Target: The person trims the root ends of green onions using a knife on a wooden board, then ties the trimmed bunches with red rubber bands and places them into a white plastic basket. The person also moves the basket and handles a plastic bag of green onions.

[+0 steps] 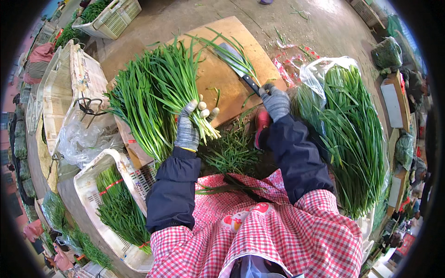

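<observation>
My left hand [187, 127], in a grey knit glove with bare fingertips, grips a bunch of garlic chives [182, 78] near its pale cut ends. The leaves fan up and away over a larger loose pile of chives [134, 97] on the left of a brown wooden board [222, 85]. My right hand [277, 103], gloved alike, closes around the black handle of a kitchen knife [251, 83]. Its broad blade points away over the board, with a few long chive leaves [240, 50] lying across it.
Leaf trimmings [229, 149] cover the ground between board and apron. To the right, a clear plastic bag bulges with chives [354, 139]. Tied chives [121, 212] fill a white crate [79, 186] at left, near crumpled clear plastic [81, 142]. Red ties [281, 71] lie beyond the board.
</observation>
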A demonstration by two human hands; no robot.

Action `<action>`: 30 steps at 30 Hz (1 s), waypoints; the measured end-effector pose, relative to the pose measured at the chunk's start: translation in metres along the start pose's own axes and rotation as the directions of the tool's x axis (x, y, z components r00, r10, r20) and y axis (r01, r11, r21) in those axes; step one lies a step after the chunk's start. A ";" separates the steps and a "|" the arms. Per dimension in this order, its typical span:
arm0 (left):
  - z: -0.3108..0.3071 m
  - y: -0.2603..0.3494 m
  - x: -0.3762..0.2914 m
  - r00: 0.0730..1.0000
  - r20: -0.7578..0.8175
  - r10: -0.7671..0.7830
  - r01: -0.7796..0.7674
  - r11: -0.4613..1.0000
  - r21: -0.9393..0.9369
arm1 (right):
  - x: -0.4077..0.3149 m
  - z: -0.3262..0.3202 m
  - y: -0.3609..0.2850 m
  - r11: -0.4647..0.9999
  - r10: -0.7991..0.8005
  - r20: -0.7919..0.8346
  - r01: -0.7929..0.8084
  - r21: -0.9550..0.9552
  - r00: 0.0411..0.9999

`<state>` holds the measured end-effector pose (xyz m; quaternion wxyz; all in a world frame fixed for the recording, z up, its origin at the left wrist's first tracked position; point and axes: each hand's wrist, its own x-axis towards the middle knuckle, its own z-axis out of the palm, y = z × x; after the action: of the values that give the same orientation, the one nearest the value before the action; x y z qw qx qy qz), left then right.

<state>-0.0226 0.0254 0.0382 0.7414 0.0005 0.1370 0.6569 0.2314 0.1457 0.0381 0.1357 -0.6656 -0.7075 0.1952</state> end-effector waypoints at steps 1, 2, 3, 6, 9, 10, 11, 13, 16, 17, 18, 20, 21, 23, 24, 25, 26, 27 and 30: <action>0.000 -0.001 0.000 1.000 -0.024 0.011 -0.011 1.000 0.020 | 0.019 -0.003 -0.001 0.998 0.047 0.047 -0.044 -0.054 0.998; 0.000 -0.003 0.000 0.998 -0.050 0.033 -0.031 0.999 0.037 | 0.032 -0.004 -0.002 0.992 0.086 0.090 -0.077 -0.097 0.992; -0.001 -0.006 0.002 0.994 -0.093 0.048 -0.041 0.997 0.067 | 0.042 -0.004 -0.001 0.982 0.051 0.107 -0.030 -0.186 0.993; -0.004 -0.016 0.003 0.984 -0.175 0.025 -0.004 0.993 0.119 | 0.056 0.005 0.001 0.926 0.054 0.173 0.016 -0.377 0.983; -0.012 -0.027 0.004 0.966 -0.258 0.019 0.026 0.985 0.168 | 0.062 0.017 0.007 0.942 0.069 0.170 -0.008 -0.335 0.983; -0.014 -0.030 0.003 0.948 -0.317 0.028 0.039 0.979 0.201 | 0.064 0.020 0.009 0.963 0.049 0.178 0.001 -0.270 0.983; -0.016 -0.033 0.003 0.951 -0.308 0.013 0.040 0.986 0.164 | 0.067 0.021 0.011 0.969 0.062 0.133 -0.028 -0.246 0.989; -0.019 -0.036 0.002 0.935 -0.356 -0.001 0.069 0.982 0.177 | 0.066 0.021 0.011 0.991 0.134 0.154 -0.130 -0.036 0.979; -0.019 -0.039 0.000 0.916 -0.400 -0.009 0.101 0.973 0.208 | 0.041 0.019 0.002 0.770 0.193 0.241 -0.299 0.564 0.951; -0.018 -0.039 -0.001 0.924 -0.382 -0.001 0.086 0.975 0.206 | 0.025 0.020 -0.004 0.670 0.115 0.224 -0.242 0.702 0.968; -0.016 -0.039 -0.002 0.928 -0.372 0.001 0.080 0.976 0.203 | 0.003 0.021 -0.010 0.539 0.055 0.174 -0.176 0.824 0.983; -0.013 -0.040 -0.004 0.922 -0.385 -0.039 0.124 0.973 0.197 | -0.043 0.027 -0.020 0.515 -0.065 0.217 -0.153 0.843 0.974; -0.012 -0.042 -0.005 0.932 -0.358 -0.045 0.129 0.969 0.212 | -0.062 0.033 -0.026 0.596 -0.057 0.229 -0.151 0.789 0.972; -0.012 -0.044 -0.004 0.931 -0.359 -0.068 0.164 0.955 0.246 | -0.086 0.040 -0.034 0.702 -0.068 0.292 -0.162 0.694 0.954; -0.013 -0.047 -0.006 0.931 -0.361 -0.048 0.153 0.951 0.268 | -0.094 0.044 -0.038 0.727 -0.076 0.300 -0.153 0.670 0.951; -0.015 -0.048 -0.005 0.945 -0.326 -0.021 0.127 0.943 0.309 | -0.100 0.047 -0.039 0.693 -0.113 0.304 -0.144 0.706 0.946; -0.017 -0.050 -0.005 0.970 -0.244 -0.012 0.097 0.935 0.342 | -0.104 0.051 -0.042 0.746 -0.102 0.305 -0.130 0.654 0.947; -0.019 -0.052 -0.006 0.963 -0.267 -0.025 0.121 0.930 0.347 | -0.106 0.054 -0.043 0.767 -0.112 0.293 -0.105 0.633 0.949; -0.026 -0.054 -0.005 0.938 -0.346 -0.017 0.170 0.892 0.418 | -0.109 0.062 -0.045 0.789 -0.130 0.280 -0.072 0.610 0.951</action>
<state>0.0237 0.0080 0.0043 0.7189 0.0508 0.4056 0.5622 0.1722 0.0302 0.0112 0.2354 -0.5353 -0.6281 0.5133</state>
